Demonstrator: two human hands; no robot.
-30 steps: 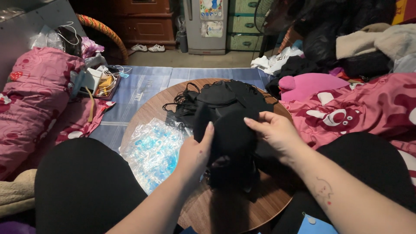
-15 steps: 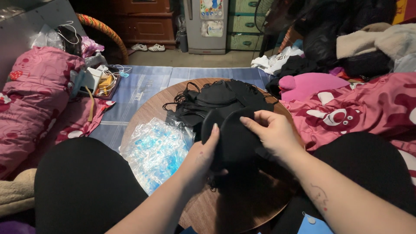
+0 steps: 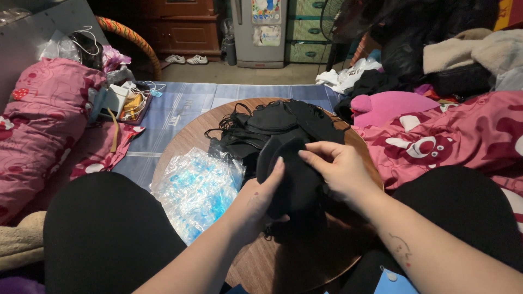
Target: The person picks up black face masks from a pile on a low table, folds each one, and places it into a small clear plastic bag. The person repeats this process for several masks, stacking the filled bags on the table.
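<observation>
Both hands hold one black fabric face mask (image 3: 291, 174) above a small round wooden table (image 3: 305, 261). My left hand (image 3: 261, 198) grips its lower left side with the thumb up against the cloth. My right hand (image 3: 340, 171) pinches the mask's upper right edge with its fingertips. Behind the held mask lies a pile of black masks (image 3: 267, 125) with thin ear loops trailing over the table's far half. A crinkled clear plastic bag (image 3: 196, 188) with blue print rests on the table's left edge, beside my left wrist.
My knees in black trousers (image 3: 103, 234) frame the table. Pink bedding (image 3: 38, 130) lies at left, a pink printed blanket (image 3: 452, 141) at right. A blue mat (image 3: 180, 109), a tray of small items (image 3: 128, 103), a wooden cabinet and a small fridge (image 3: 264, 30) lie beyond.
The held mask has come lower and been folded smaller between my hands. My right fingers shifted left onto its upper edge, and my left hand closed in under it.
</observation>
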